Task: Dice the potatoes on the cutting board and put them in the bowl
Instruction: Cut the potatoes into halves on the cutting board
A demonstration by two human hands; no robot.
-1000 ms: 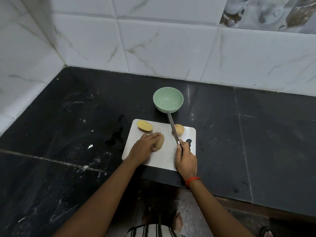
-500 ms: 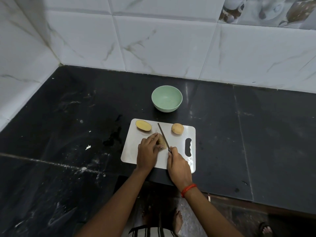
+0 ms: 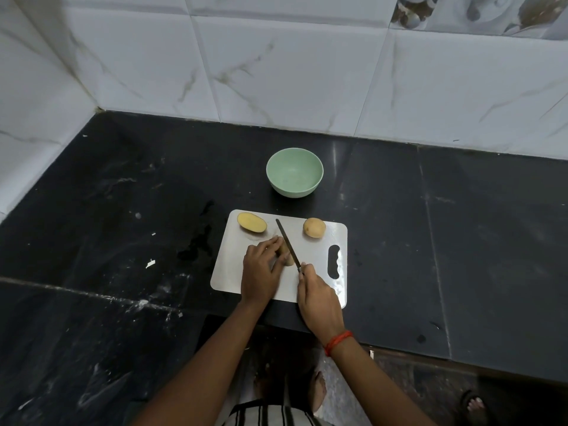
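Note:
A white cutting board (image 3: 316, 256) lies on the black counter. My left hand (image 3: 261, 269) holds down a potato piece (image 3: 284, 255) near the board's middle, fingers curled over it. My right hand (image 3: 318, 298) grips the handle of a knife (image 3: 287, 241), whose blade lies along the right side of that piece. A potato half (image 3: 252, 222) rests cut face up at the board's far left corner. A whole potato (image 3: 314, 227) sits at the far right. A pale green bowl (image 3: 294, 172), with nothing inside, stands just beyond the board.
The black stone counter (image 3: 123, 226) carries white specks and a dark wet patch left of the board. White marbled wall tiles (image 3: 276, 72) close off the back and left. The counter's front edge runs right below the board.
The knife swung left from beside the whole potato to lie against the piece under my left hand. My right hand moved left toward the board's middle. My left hand stayed on the piece.

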